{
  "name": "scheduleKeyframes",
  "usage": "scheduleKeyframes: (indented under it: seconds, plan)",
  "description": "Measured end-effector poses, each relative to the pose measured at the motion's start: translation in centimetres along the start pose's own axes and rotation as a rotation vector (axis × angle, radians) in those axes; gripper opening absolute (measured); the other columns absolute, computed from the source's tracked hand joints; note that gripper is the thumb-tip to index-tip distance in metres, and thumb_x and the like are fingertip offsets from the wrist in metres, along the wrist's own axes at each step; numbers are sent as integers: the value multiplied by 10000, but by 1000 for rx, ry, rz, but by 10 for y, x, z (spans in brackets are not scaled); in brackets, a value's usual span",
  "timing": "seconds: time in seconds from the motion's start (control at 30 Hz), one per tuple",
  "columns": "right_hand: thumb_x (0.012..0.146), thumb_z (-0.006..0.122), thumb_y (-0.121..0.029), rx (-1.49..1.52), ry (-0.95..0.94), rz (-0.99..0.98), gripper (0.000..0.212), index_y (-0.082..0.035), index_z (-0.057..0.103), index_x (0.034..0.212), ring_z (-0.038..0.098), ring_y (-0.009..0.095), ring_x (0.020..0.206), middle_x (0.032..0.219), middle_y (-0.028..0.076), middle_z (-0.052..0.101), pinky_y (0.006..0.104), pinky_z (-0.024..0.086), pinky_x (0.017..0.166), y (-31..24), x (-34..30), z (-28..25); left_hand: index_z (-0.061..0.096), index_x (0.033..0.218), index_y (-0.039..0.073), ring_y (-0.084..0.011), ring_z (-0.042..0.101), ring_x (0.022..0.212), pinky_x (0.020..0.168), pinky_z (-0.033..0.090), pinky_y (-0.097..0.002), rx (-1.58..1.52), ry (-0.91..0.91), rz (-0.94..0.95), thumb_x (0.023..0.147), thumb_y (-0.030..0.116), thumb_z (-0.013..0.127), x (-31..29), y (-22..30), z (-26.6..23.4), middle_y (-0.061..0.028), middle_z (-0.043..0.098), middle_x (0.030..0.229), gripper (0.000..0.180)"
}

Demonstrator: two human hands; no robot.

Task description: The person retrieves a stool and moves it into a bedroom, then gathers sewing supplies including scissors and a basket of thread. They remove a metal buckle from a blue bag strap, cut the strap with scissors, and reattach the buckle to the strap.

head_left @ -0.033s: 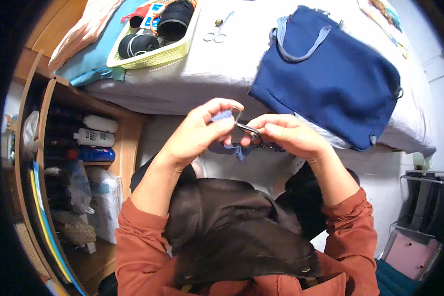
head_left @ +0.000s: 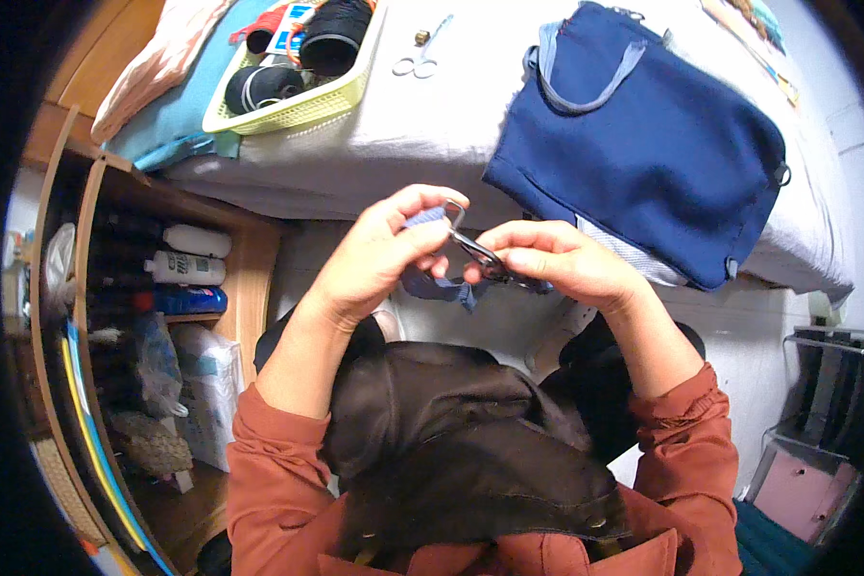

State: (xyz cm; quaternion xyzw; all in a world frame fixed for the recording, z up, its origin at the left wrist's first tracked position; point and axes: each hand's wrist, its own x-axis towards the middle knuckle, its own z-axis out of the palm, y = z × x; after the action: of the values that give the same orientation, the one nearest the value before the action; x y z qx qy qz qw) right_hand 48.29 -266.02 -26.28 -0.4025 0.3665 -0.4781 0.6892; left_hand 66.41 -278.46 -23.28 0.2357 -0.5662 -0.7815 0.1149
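In front of my lap, both hands work on a shiny dark metal snap hook (head_left: 478,253) with a loop at its upper end. My left hand (head_left: 382,252) is closed, pinching that loop together with a grey-blue fabric strap (head_left: 424,219). The fingers of my right hand (head_left: 559,261) close round the hook's lower end, which they partly hide. Below the fingers hangs a loose end of blue strap (head_left: 442,290). Beyond my right hand, a dark blue fabric bag (head_left: 643,154) with a grey-blue handle (head_left: 586,104) lies on the bed.
White-handled scissors (head_left: 417,67) lie on the bed (head_left: 432,125), beside a yellow-green basket (head_left: 288,117) of black and red thread spools. To the left, an open wooden shelf (head_left: 250,288) holds bottles and packages. A pink drawer unit (head_left: 799,490) stands at the lower right.
The hook has shifted slightly left and tilts a little more steeply between my hands. Both hands keep their hold.
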Motion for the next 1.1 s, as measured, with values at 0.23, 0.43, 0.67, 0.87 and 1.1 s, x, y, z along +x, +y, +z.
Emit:
scheduleKeyframes:
  seconds: [0.23, 0.43, 0.67, 0.87, 1.1]
  plan:
    - [770, 616, -86, 28, 175, 90, 290, -4, 537, 1037, 570, 136, 877, 941, 66, 604, 268, 419, 817, 2, 0, -12, 465, 1067, -20, -88, 445, 588, 617, 470, -297, -428, -32, -69, 838, 74, 506, 24, -6, -7, -17, 453, 686, 251]
    - [801, 577, -111, 63, 309, -25, 296, 15, 518, 1062, 560, 96, 797, 868, 53, 604, 231, 445, 742, -10, -11, -13, 445, 1108, 1, -101, 417, 576, 601, 433, -310, -542, -34, -151, 834, 102, 506, 35, -9, -1, 2, 443, 693, 298]
    - [824, 552, -119, 17, 364, -54, 318, 26, 500, 1102, 539, 78, 763, 847, 33, 587, 224, 447, 700, -17, -16, -8, 465, 957, 56, -98, 429, 496, 499, 429, -291, -379, -101, -240, 853, 196, 523, 36, -12, 10, -13, 447, 645, 185]
    - [829, 544, -103, -180, 370, -128, 314, 5, 512, 1123, 560, 88, 747, 859, 46, 597, 205, 448, 605, -10, -15, -6, 468, 960, 18, -122, 503, 557, 559, 467, -313, -580, -235, -298, 876, 191, 497, 33, -13, 13, -58, 523, 733, 195]
    - [836, 522, -81, -74, 367, -121, 295, -18, 517, 1124, 545, 78, 743, 909, 24, 584, 202, 431, 569, -8, -15, -5, 447, 1082, 6, -114, 470, 581, 577, 440, -292, -600, -230, -171, 906, 265, 424, 35, -20, 21, -72, 523, 785, 314]
